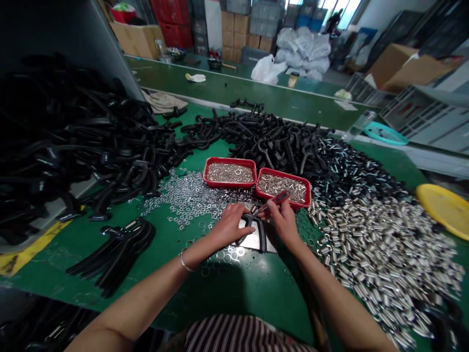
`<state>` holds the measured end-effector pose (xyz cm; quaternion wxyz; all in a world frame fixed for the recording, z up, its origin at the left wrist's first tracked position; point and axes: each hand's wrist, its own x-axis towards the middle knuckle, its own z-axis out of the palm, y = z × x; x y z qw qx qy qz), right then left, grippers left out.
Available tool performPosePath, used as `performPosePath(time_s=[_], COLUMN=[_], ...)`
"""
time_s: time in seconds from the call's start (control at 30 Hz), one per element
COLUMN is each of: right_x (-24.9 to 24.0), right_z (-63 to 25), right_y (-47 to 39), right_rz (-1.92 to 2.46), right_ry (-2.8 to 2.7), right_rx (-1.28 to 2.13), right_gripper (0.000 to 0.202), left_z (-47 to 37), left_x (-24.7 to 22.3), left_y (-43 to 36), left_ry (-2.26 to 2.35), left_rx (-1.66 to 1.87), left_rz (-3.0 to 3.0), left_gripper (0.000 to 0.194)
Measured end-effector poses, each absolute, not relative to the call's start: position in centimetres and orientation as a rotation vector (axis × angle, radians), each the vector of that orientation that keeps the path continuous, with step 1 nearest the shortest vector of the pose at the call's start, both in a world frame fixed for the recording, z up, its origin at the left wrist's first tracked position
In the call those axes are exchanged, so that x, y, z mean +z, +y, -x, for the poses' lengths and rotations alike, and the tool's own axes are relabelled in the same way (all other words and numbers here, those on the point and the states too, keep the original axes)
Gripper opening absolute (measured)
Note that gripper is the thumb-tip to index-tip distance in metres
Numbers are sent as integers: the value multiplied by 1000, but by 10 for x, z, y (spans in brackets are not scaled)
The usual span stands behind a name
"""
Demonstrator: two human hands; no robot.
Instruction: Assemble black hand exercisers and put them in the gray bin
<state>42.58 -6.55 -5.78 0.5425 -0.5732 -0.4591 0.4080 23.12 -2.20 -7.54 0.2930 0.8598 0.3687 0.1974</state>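
Note:
My left hand (234,222) is closed on a black curved handle (261,237), held over a light metal plate (252,241) on the green table. My right hand (285,222) grips a small red-handled screwdriver (280,197). Its thin shaft points left at the handle's upper end, by a short shiny metal cylinder; whether the tip touches is too small to tell. Just behind the hands stand two red trays, the left tray (230,186) and the right tray (309,190), holding small metal pins and bits. Thin metal rings (227,255) lie below my left hand.
Black handles (278,139) are heaped behind the trays and at far left (110,127). Washers (183,195) spread to the left, metal cylinders (381,244) to the right, with black-headed bolts (359,168) beyond. Several grouped handles (120,244) lie front left. A yellow lid (445,208) sits at right.

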Motion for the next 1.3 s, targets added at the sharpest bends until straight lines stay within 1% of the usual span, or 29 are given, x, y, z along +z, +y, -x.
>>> performPosePath(time_s=[0.1, 0.27, 0.5, 0.53, 0.6, 0.7, 0.77, 0.8, 0.87, 0.9, 0.97, 1.0, 1.07, 1.13, 1.17, 1.23, 1.3], right_x=[-65, -63, -56, -52, -41, -20, -11, -10, -14, -19, -26, -28, -25, -13, -6, 7, 15], right_z=[-426, -427, -416, -414, -407, -399, -404, -412, -440, -459, -501, -521, -553, -567, -565, -547, -514], right_y=[-62, -65, -69, -68, -62, -56, -57, -59, -68, -75, -88, -95, -104, -103, -98, -79, -51], right_rz=[1380, 1431, 1700, 1695, 1577, 1215, 1079, 1095, 1287, 1444, 1772, 1923, 2115, 2144, 2098, 1964, 1840], right_ry=[-1100, -1131, -1559, -1583, -1520, -1239, -1098, -1107, -1294, -1471, -1863, -2002, -2151, -2172, -2162, -2140, -2156], right_rx=[967, 936, 616, 627, 777, 1105, 1219, 1248, 1245, 1210, 953, 796, 490, 277, 223, 190, 147], right_gripper=[32, 31, 22, 22, 23, 29, 33, 33, 33, 33, 32, 32, 31, 31, 30, 26, 22], left_z=[-232, -231, -225, -225, -226, -228, -229, -228, -226, -225, -224, -223, -224, -225, -225, -226, -225], left_x=[-74, -74, -69, -68, -65, -64, -65, -65, -66, -64, -59, -54, -43, -31, -26, -19, -17], left_y=[-21, -20, -17, -17, -16, -17, -20, -22, -25, -25, -20, -13, 11, 46, 64, 98, 121], left_ry=[992, 988, 900, 896, 937, 999, 1005, 1003, 1002, 991, 930, 901, 933, 1159, 1322, 1582, 1674], left_rx=[513, 497, 444, 436, 423, 392, 376, 371, 356, 341, 318, 331, 430, 534, 525, 400, 273], left_rz=[-2272, -2251, -2279, -2289, -2302, -2316, -2333, -2343, -2362, -2370, -2399, -2422, -2493, -2596, -2646, -2711, -2742], left_gripper=[44, 45, 48, 48, 44, 41, 43, 45, 49, 50, 50, 48, 39, 29, 28, 27, 24])
